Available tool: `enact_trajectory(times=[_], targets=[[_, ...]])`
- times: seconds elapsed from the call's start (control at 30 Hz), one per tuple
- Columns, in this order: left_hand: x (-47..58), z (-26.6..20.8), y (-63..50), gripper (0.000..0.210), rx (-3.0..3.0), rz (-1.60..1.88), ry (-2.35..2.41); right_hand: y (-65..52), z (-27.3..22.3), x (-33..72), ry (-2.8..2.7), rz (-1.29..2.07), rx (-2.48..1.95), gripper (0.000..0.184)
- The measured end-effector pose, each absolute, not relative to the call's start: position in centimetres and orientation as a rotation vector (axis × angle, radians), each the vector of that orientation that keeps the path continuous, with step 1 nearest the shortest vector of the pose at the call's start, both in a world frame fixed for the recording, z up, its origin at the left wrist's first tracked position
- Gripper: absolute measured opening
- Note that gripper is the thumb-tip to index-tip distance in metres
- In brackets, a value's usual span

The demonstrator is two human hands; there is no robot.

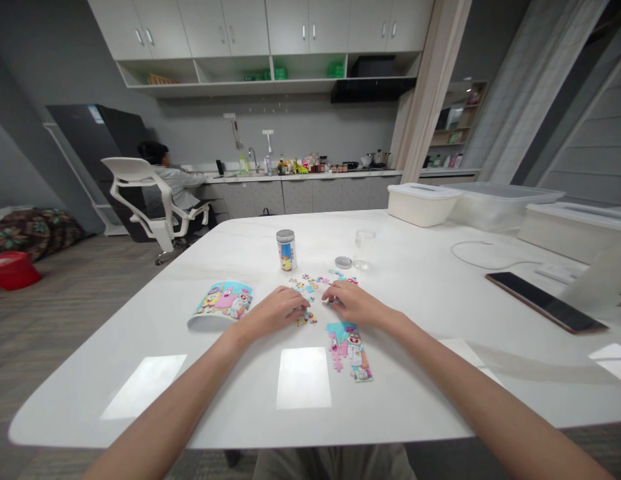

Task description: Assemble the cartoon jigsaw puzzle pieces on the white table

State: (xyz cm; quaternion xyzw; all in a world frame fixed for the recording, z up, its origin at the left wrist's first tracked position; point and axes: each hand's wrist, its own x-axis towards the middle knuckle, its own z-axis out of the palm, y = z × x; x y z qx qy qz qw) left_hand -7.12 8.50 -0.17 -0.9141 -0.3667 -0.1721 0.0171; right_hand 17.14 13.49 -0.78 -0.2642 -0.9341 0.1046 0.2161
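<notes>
Loose jigsaw puzzle pieces (309,287) lie scattered across the middle of the table. My left hand (280,309) rests at their left side, fingers bent inward and closed over a few pieces; what its fingertips grip is hidden. Opposite it, my right hand (351,301) has curled fingers, with a small puzzle piece partly showing under them. Below the right hand lies a partly joined puzzle (351,350) with a pink figure and a figure in white. A curled picture sheet (223,301) with cartoon figures stands left of my left hand.
Behind the pieces are a lidded jar (286,251), a clear jar (364,251) and a loose silver lid (343,263). A phone (545,301), a white cable (483,243) and storage boxes (423,205) occupy the right side. A person (177,190) sits at the far counter.
</notes>
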Motion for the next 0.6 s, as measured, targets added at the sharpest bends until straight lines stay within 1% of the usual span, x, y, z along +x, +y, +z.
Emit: enact_trajectory(times=[0.2,0.43,0.6], targets=[[-7.1,-0.2,8.5,0.015,-2.872,-0.546,-1.123,13.1,-0.3,17.1,-2.622,0.349,-0.679,0.025],[-6.9,-0.3,8.3,0.016,-2.848,-0.570,-1.127,12.6,0.1,17.0,-2.658,0.393,-0.707,0.019],[-6.9,0.3,8.0,0.017,-2.889,-0.537,-1.131,12.6,0.3,17.1,-2.678,0.417,-0.705,0.021]])
